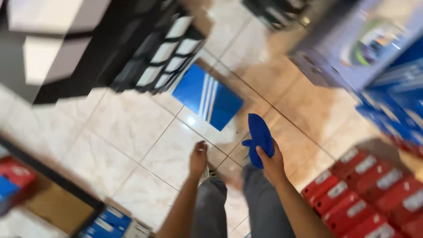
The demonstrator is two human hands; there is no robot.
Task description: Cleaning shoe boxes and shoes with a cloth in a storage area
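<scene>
Fingers [263, 155] of the right hand [272, 164], just right of the frame's centre, are wrapped round the lower end of a blue cloth [260, 137], thumb across its front. The cloth stands up from the fist, its long axis running from the hand toward the upper middle of the frame, tilted slightly left, its rounded top free in the air above the floor [132, 128].

The left hand [198, 158] hangs a little left of centre, near the right hand but apart from it. It holds nothing; its fingers point up-frame and look loosely together, though motion blur hides how far they are spread.

Beyond the cloth's tip, up and to the left, a blue box lid [207, 97] with white stripes lies flat on the pale tiled floor, set diagonally, one corner toward the hands. The cloth's top overlaps none of it in the picture; a strip of tile shows between them. By position the right hand is the nearer of the two to the lid, since the cloth already points that way.

Red boxes [370, 194] are stacked at the lower right, blue boxes [396, 105] at the right edge, and dark shelves with white-labelled boxes [167, 53] fill the upper left. Grey trouser legs [260, 202] show at the bottom, below the hands.
</scene>
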